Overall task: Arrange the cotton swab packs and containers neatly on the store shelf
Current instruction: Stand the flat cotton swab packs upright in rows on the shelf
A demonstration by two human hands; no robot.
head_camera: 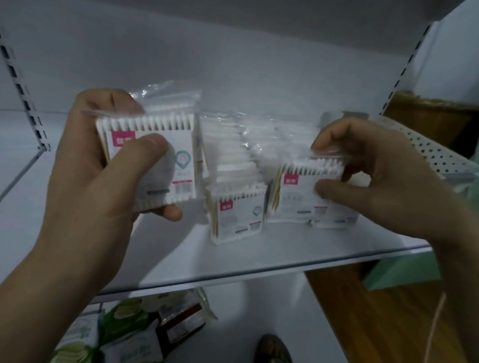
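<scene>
The left hand [108, 168], at 9 o'clock, grips a cotton swab pack [161, 132] held above the white shelf [254, 259], its thumb hiding part of the label. The right hand [379, 177], at 3 o'clock, pinches the top of a second pack [303, 202] standing on the shelf. Between them a row of packs [238, 210] recedes, the rear ones blurred. The label print is illegible.

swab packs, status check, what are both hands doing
Left hand grips one swab pack, held off the shelf. Right hand pinches front pack of right row. Middle row stands between them. White basket right rear, not in the way.
</scene>
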